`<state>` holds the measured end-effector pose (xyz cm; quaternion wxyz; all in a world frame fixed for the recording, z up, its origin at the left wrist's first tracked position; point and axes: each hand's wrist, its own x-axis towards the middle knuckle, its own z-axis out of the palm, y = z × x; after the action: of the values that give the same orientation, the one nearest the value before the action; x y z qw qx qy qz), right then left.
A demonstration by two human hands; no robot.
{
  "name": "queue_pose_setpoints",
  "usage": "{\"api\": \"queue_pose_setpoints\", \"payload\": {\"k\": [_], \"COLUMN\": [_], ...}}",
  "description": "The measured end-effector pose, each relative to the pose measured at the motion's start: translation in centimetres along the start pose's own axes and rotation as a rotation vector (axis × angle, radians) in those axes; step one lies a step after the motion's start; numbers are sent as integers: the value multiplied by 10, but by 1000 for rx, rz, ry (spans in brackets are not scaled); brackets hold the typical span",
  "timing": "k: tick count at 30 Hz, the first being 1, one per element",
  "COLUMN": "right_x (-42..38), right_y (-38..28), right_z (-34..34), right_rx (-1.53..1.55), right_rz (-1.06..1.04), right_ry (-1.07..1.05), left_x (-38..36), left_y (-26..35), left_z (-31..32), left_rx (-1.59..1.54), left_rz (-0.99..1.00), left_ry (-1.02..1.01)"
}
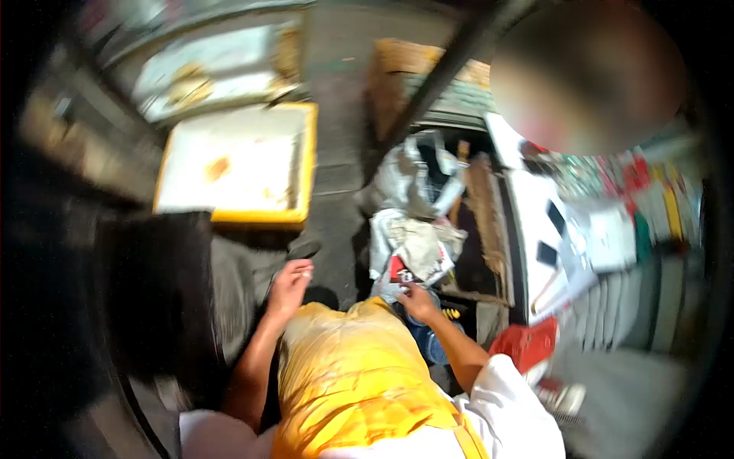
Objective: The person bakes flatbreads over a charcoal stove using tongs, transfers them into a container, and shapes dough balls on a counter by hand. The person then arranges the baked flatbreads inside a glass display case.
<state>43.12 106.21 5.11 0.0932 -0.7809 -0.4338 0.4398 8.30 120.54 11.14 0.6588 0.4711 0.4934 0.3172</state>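
Observation:
My left hand (289,289) is over the left edge of my yellow apron (344,367), fingers curled together with a small white spot at their tips. My right hand (419,303) is raised at the apron's right edge, its fingers pinched, with a small dark bit at the fingertips that I cannot make out. Just beyond it are crumpled plastic bags (417,245), one with a red printed patch. Something blue (430,344) shows partly under my right forearm.
A white foam box with a yellow rim (309,161) stands ahead on the left, scraps inside. A dark pole (428,88) slants across the view. To the right, a white counter (527,200) carries two dark phone-like slabs. A red bag (524,344) sits by my right elbow.

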Motion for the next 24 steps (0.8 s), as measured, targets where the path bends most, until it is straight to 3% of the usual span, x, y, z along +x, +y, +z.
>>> {"api": "queue_pose_setpoints", "payload": {"k": [2, 4, 9, 15, 21, 23, 24], "right_x": [13, 19, 46, 80, 162, 173, 203], "right_y": [-48, -84, -145, -224, -285, -328, -317], "right_z": [-6, -12, -20, -32, -17, -30, -15], "right_rx": [134, 36, -84, -143, -140, -81, -25], "right_rz": [28, -97, -156, -192, -594, -562, -546], "right_ry": [-30, -9, -34, -173, -195, -318, -318], "left_x": [30, 57, 87, 109, 149, 172, 181], "left_y": [49, 78, 131, 154, 157, 151, 154], "left_z": [-5, -14, -27, -45, -73, -86, -92], "left_rx": [-33, -8, -76, -145, -328, -390, -409], "left_rz": [-12, -47, 16, -6, -6, 2, 16], "left_ry": [-35, -76, -104, -28, 143, 197, 220]}}
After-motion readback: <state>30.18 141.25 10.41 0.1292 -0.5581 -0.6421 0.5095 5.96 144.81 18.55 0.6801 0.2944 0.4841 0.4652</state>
